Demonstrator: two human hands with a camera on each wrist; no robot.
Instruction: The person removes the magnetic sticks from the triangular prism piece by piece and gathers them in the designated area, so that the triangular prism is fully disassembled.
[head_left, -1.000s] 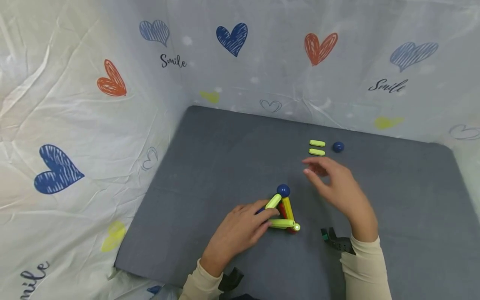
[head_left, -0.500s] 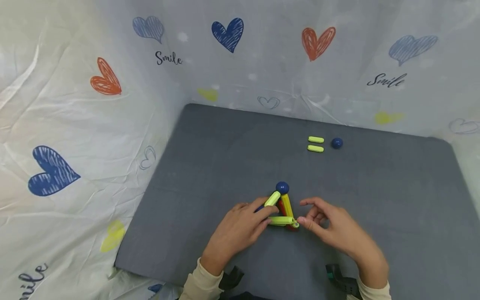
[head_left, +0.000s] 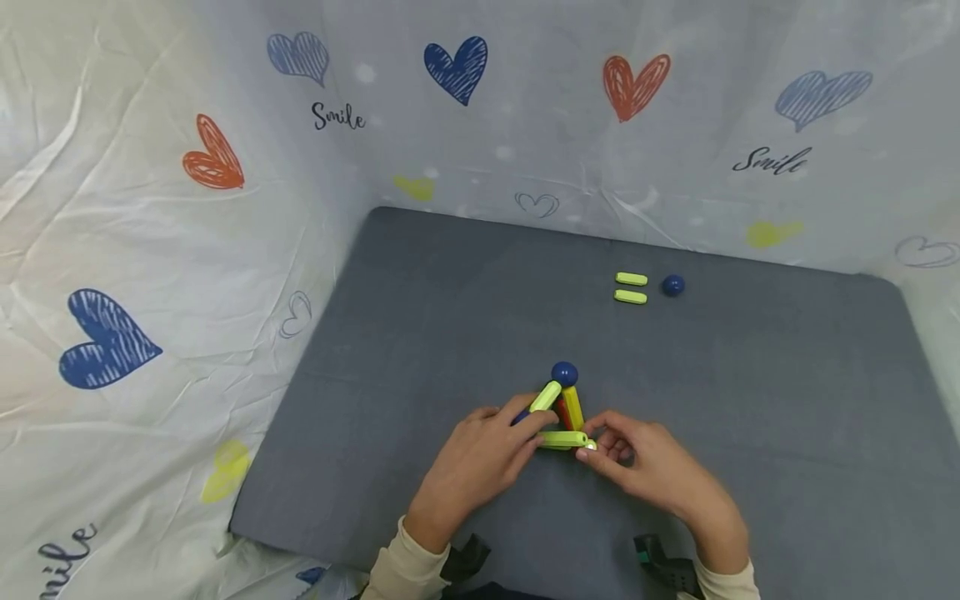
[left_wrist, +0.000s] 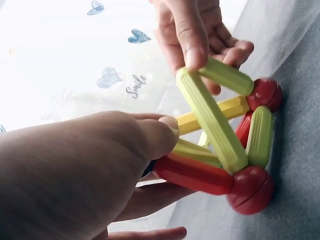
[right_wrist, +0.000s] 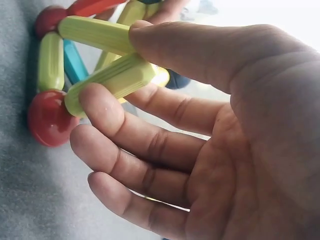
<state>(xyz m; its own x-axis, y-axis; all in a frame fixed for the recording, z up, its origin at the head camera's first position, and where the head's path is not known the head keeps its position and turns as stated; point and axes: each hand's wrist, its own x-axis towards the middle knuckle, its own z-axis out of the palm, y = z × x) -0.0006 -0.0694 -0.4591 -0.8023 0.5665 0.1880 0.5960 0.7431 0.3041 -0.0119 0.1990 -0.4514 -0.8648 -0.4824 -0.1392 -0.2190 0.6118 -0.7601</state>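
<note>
A frame of magnetic sticks and balls stands on the grey table between both hands. Its blue ball (head_left: 565, 373) tops a yellow stick (head_left: 572, 407); red balls (left_wrist: 250, 190) sit at the base. With thumb and fingers my left hand (head_left: 480, 458) grips the frame's left side, partly covering another dark blue ball. My right hand (head_left: 660, 462) pinches the raised ends of two light-green sticks, where they meet. One green stick (left_wrist: 212, 120) slants down to the nearer red ball in the left wrist view; the other green stick (right_wrist: 112, 82) reaches the second red ball (right_wrist: 52, 117).
Two loose light-green sticks (head_left: 631, 297) lie parallel toward the back of the table (head_left: 465, 317), beside a loose blue ball (head_left: 673, 286). A white sheet (head_left: 547, 142) printed with hearts hangs behind and to the left.
My right hand has come down and left from near the loose pieces to the frame, and now pinches the green stick ends. The left hand has kept its hold.
</note>
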